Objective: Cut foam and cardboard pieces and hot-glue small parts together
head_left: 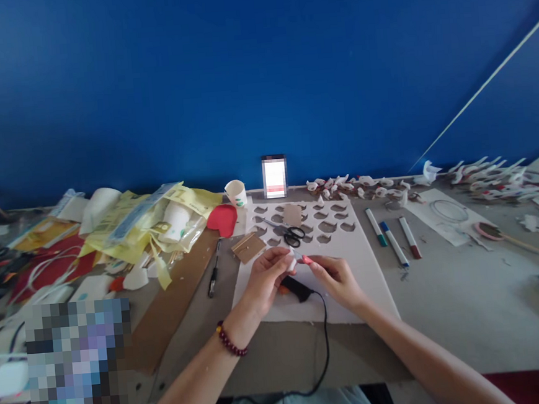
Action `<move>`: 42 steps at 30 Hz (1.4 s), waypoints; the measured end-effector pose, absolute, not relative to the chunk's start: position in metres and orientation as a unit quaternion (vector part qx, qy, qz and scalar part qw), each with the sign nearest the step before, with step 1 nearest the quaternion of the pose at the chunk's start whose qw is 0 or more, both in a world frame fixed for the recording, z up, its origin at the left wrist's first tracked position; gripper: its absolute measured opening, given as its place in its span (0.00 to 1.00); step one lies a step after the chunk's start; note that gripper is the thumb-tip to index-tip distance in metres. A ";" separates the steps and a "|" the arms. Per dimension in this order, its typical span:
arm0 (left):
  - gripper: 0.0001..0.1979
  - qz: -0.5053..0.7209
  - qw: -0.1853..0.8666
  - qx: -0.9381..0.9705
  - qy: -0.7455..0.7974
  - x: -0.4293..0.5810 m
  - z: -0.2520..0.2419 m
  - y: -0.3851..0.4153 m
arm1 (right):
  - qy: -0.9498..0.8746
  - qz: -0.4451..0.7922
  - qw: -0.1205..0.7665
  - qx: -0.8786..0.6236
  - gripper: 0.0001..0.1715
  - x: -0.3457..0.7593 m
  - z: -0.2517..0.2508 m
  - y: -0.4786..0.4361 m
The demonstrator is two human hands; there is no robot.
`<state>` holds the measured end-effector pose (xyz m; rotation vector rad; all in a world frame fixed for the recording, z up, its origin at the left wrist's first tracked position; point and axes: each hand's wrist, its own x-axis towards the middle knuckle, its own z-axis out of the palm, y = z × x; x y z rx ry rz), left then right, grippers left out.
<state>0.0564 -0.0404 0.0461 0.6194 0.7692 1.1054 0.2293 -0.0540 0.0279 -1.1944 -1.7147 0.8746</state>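
Left hand (266, 272) and right hand (332, 276) together, pinching a small white paper piece (292, 263) above white cut-out sheet (349, 264) and black glue gun (297, 288)

A small white paper piece (292, 263) sits pinched between the fingertips of both hands, raised just above the white cut-out sheet (349, 264), its shape too small to make out. Directly beneath it a black glue gun (297, 288) lies on that sheet, its black cord (326, 347) trailing toward the bench's near edge.
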 end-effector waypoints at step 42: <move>0.16 0.482 0.750 0.287 0.349 0.056 0.049 -0.042 | -0.706 0.334 0.413 -0.468 0.25 0.231 0.030 -0.055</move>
